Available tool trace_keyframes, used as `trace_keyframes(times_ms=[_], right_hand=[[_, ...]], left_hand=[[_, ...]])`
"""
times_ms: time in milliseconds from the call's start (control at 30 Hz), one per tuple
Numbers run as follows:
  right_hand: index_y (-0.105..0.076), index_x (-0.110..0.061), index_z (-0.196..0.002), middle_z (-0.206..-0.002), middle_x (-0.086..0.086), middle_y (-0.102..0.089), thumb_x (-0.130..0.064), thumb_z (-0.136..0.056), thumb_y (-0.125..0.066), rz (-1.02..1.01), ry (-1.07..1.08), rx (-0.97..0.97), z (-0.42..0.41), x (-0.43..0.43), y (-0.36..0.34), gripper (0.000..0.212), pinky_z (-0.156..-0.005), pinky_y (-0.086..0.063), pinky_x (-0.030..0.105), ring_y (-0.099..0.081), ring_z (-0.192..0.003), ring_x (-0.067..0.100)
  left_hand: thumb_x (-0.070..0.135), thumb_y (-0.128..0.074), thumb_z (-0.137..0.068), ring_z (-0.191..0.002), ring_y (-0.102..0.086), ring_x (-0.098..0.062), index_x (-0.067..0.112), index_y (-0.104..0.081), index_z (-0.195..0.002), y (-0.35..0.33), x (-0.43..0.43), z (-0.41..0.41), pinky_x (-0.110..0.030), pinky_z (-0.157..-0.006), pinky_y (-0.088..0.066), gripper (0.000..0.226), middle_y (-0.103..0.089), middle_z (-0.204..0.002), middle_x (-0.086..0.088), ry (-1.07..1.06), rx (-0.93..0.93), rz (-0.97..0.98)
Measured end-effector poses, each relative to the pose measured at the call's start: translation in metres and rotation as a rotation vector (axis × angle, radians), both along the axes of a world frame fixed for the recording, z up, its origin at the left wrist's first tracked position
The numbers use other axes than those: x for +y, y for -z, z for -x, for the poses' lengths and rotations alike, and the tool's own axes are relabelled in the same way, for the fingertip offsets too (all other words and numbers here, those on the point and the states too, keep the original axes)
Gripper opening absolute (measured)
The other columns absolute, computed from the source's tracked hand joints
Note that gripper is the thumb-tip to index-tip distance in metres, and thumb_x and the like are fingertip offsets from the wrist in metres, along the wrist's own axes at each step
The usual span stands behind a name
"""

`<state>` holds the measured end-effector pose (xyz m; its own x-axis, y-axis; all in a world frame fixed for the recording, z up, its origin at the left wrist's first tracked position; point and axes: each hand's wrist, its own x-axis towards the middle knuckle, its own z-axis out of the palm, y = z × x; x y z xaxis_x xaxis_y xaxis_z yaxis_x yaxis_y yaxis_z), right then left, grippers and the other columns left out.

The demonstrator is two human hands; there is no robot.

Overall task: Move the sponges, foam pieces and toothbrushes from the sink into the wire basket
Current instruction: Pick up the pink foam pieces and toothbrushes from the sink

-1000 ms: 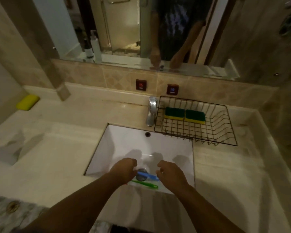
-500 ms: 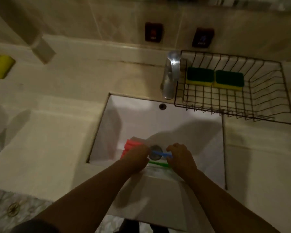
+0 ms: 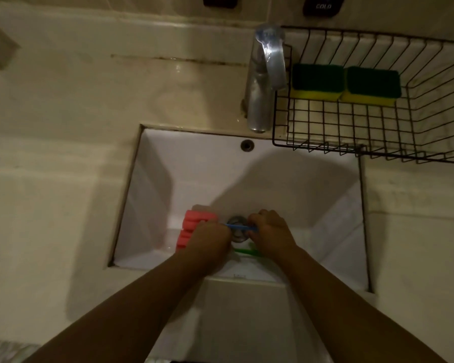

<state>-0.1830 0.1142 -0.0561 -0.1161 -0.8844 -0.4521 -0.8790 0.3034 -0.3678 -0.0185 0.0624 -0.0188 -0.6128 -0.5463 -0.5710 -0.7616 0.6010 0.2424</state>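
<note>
Down in the sink (image 3: 155, 179), left hand (image 3: 210, 238) and right hand (image 3: 269, 231) pinch opposite ends of a blue toothbrush (image 3: 240, 227), fingers closed, seemingly to lift it toward the wire basket (image 3: 378, 150).

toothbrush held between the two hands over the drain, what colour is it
Blue; the toothbrush shows best in the head view, the only one.

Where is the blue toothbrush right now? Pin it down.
In the head view, the blue toothbrush lies across the drain at the sink bottom, spanning between the left hand and right hand.
</note>
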Motion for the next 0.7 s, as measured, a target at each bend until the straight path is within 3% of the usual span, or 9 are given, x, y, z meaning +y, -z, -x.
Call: trace_keyframes(times_ms=[133, 367, 533, 700], right_hand=[[-0.065, -0.015, -0.098, -0.104, 0.013, -0.059, -0.025, -0.088, -0.058, 0.002, 0.066, 0.012, -0.002, -0.002, 0.001, 0.016, -0.080, -0.042, 0.039, -0.050, -0.098, 0.031], [-0.069, -0.019, -0.107, -0.109, 0.013, -0.057, -0.028, -0.090, -0.059, -0.049, 0.019, -0.013, -0.004, -0.005, 0.004, 0.022, -0.084, -0.042, 0.037, -0.050, -0.103, 0.032], [-0.065, -0.013, -0.106, -0.110, 0.014, -0.057, -0.020, -0.092, -0.057, -0.043, -0.027, -0.007, -0.003, -0.003, -0.001, 0.018, -0.081, -0.042, 0.036, -0.050, -0.103, 0.032], [-0.058, -0.016, -0.091, -0.094, 0.009, -0.065, -0.013, -0.090, -0.054, 0.004, 0.024, -0.041, 0.003, 0.004, -0.029, 0.005, -0.072, -0.042, 0.035, -0.059, -0.088, 0.030]], left_hand=[[0.030, -0.052, -0.094, -0.107, -0.054, -0.028, 0.014, -0.068, -0.100, 0.002, 0.001, -0.001, -0.046, -0.099, -0.041, 0.024, -0.068, -0.106, -0.009, 0.026, -0.033, 0.008], [0.031, -0.053, -0.094, -0.113, -0.050, -0.028, 0.016, -0.068, -0.101, 0.010, 0.001, -0.001, -0.047, -0.102, -0.036, 0.022, -0.067, -0.108, -0.008, 0.064, -0.044, 0.003], [0.038, -0.059, -0.092, -0.107, -0.056, -0.027, 0.017, -0.067, -0.102, 0.003, -0.001, -0.004, -0.048, -0.101, -0.044, 0.024, -0.067, -0.108, -0.008, 0.068, 0.012, -0.039], [0.023, -0.055, -0.096, -0.098, -0.066, -0.027, 0.011, -0.068, -0.111, -0.020, -0.003, -0.001, -0.041, -0.090, -0.054, 0.022, -0.070, -0.110, -0.011, 0.076, 0.071, -0.061]])
